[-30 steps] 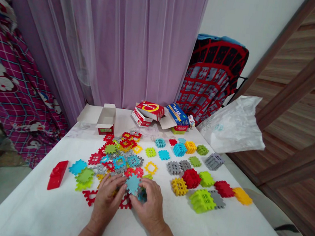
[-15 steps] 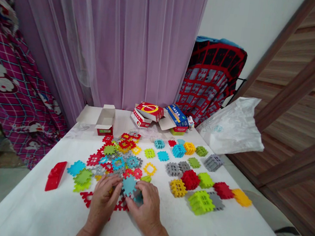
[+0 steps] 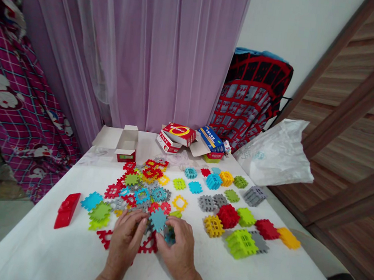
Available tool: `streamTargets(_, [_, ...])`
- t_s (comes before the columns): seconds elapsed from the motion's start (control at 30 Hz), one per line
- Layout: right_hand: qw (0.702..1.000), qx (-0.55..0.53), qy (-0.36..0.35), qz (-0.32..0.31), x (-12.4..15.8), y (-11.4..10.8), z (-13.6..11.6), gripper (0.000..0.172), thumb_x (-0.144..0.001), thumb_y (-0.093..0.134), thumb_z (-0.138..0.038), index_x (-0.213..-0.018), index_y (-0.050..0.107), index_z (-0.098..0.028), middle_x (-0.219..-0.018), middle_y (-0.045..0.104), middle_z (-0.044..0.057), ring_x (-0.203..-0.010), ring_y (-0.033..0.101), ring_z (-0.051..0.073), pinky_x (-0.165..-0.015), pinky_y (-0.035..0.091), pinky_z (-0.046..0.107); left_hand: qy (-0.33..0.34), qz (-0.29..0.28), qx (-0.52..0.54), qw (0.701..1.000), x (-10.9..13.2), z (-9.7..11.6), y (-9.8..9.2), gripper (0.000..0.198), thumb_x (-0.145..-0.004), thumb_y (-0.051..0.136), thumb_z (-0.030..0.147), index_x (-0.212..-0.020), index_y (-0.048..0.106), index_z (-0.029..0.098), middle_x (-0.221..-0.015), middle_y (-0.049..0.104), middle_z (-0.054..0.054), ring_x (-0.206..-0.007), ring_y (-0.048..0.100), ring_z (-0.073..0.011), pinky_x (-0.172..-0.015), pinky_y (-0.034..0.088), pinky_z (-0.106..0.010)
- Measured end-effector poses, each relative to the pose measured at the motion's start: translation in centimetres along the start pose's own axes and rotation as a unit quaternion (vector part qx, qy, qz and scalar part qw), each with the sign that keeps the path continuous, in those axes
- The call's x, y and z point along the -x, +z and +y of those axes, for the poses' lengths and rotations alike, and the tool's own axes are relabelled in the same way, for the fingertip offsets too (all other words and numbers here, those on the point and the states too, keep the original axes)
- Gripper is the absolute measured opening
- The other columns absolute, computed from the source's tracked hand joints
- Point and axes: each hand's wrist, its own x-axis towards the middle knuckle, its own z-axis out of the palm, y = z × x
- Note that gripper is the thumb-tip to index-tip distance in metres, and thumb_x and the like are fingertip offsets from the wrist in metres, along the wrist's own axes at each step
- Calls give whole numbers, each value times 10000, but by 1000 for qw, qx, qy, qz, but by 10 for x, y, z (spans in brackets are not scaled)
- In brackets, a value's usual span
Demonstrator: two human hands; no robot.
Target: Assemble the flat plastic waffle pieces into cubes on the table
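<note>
A light-blue toothed building tile (image 3: 158,218) is raised over the near edge of the pile, between my two hands. My left hand (image 3: 125,237) is curled, with its thumb and forefinger at the tile's left edge. On the other side my right hand (image 3: 179,246) pinches the tile, its thumb at the lower edge and forefinger at the right. Under the right fingers another blue piece (image 3: 170,235) shows in part. Red toothed frames (image 3: 148,244) lie beneath and between the hands. What sits inside my left palm is hidden.
Mixed loose tiles and frames (image 3: 141,195) pile up ahead. Sorted stacks, among them a lime one (image 3: 240,244) and a red one (image 3: 228,216), stand at right. A red piece (image 3: 67,210) lies left. Boxes (image 3: 179,133), an opened carton (image 3: 127,144) and a plastic bag (image 3: 279,153) are farther back.
The whole view has shifted slightly. The light-blue tile has turned a little between my fingers, and both hands stay in nearly the same place.
</note>
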Motion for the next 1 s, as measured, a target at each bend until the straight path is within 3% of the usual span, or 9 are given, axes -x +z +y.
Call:
streamTargets(0.3, [1000,-3,-22,-7,0,-1,-2,239,-732,672,-217,-953,580,-226,-953,702,49,-866,648,219,-773,504,357,-15,-3,2,1000,-3,7,-2,222,-893,563,436,-884,703,264,-880,768,-29,-889,725,-219,-973,520,-474])
streamTargets(0.47, [999,16,-30,-9,0,-2,1,337,-735,679,-243,-1057,581,-220,-945,696,54,-843,642,224,-756,506,366,-25,0,25,999,-4,8,-3,199,-886,571,427,-867,696,273,-878,772,-15,-878,728,-221,-967,521,-488])
streamTargets(0.6, [999,40,-15,4,-2,-7,7,325,-758,677,-276,-1062,582,-210,-950,699,62,-855,646,226,-773,500,372,-58,-10,45,997,-5,8,-4,204,-890,557,420,-931,695,275,-869,767,-8,-831,725,-212,-977,508,-500])
streamTargets(1.0, [989,142,28,16,-6,-19,31,244,-857,592,-367,-1021,624,-190,-932,715,77,-848,657,212,-775,487,333,-80,-31,58,995,-5,6,-1,231,-891,537,421,-872,713,273,-879,763,-12,-874,710,-212,-1019,466,-484])
